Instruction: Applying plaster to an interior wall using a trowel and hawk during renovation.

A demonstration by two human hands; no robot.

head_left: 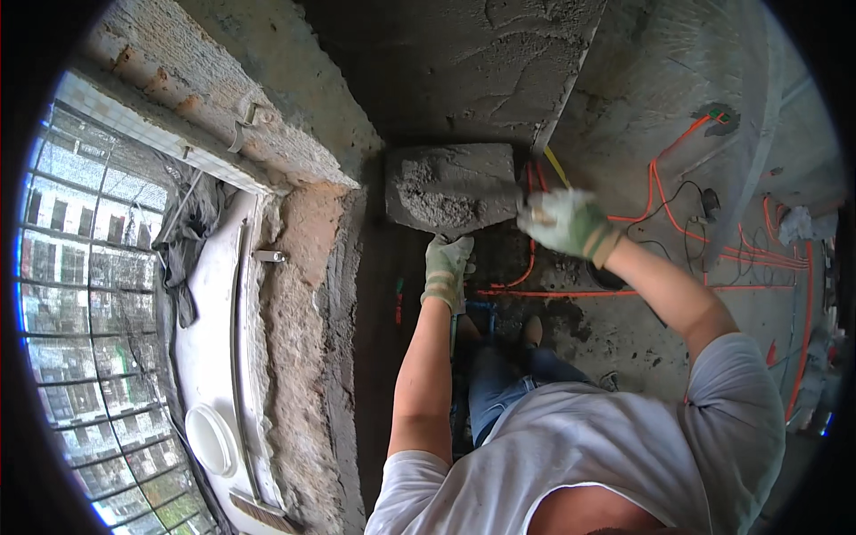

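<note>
My left hand, in a pale green and white work glove, is closed at the near edge of a grey plasterer's hawk, holding it up by the wall. Wet grey mortar is heaped on the left and middle of the board. My right hand, gloved alike and smeared by motion, is closed around a trowel at the board's right edge. The trowel's blade shows as a dark blurred streak over the board, beside the mortar. Its handle is hidden inside the glove.
Wet grey plaster covers the wall ahead. On the left, a rough window reveal has a ledge bearing a white round lid and a brush. Orange conduits and thin black cables run across the concrete at right.
</note>
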